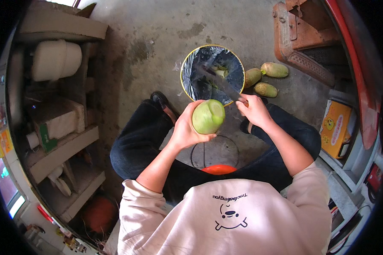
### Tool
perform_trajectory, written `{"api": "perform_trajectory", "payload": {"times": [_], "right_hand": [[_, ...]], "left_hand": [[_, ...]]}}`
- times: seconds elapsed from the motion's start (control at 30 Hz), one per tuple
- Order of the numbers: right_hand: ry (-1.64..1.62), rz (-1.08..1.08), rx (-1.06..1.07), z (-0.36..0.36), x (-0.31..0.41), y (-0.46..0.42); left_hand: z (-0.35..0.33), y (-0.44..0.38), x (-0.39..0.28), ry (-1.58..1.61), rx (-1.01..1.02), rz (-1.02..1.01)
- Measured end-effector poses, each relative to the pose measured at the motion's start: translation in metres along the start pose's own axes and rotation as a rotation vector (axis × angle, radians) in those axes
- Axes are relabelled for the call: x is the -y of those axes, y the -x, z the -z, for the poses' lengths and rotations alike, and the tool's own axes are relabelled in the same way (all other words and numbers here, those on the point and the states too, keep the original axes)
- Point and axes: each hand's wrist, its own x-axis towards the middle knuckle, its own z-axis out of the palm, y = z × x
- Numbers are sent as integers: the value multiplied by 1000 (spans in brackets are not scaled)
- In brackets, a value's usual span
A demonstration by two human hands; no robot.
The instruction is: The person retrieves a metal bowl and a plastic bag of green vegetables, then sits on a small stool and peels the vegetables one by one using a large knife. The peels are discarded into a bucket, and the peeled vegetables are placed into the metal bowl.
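Note:
My left hand (185, 127) grips a thick green radish (204, 120) with a cut, paler face turned up at its far end. In my right hand (257, 110) is the handle of a knife (228, 87), its long blade blurred and pointing away over the bin. A round bin (195, 87) with a yellow rim and dark plastic liner stands on the floor just beyond both hands. Green and whitish vegetable trimmings (221, 72) lie inside it. The blade is apart from the radish.
Several whole radishes (274, 70) lie on the concrete floor (159, 25) right of the bin. Wooden shelves (63, 153) line the left side. A rusty metal machine part (309, 47) and an orange box (335, 129) stand at right. An orange seat edge (219, 169) shows between my legs.

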Motion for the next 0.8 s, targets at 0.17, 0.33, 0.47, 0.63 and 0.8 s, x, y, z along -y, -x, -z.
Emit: {"api": "perform_trajectory", "payload": {"times": [0.17, 0.33, 0.47, 0.63, 0.8], "right_hand": [[-710, -293, 336, -6, 20, 10], [-834, -163, 489, -11, 37, 29], [-805, -44, 463, -5, 56, 39], [-890, 80, 367, -2, 46, 33], [-748, 86, 188, -13, 58, 35]], "left_hand": [[3, 11, -27, -803, -142, -708], [-5, 22, -42, -1123, -183, -913], [-12, 28, -40, -1164, -376, -974], [-1, 44, -62, -343, -324, -516], [-30, 27, -50, 1139, -66, 361]]}}
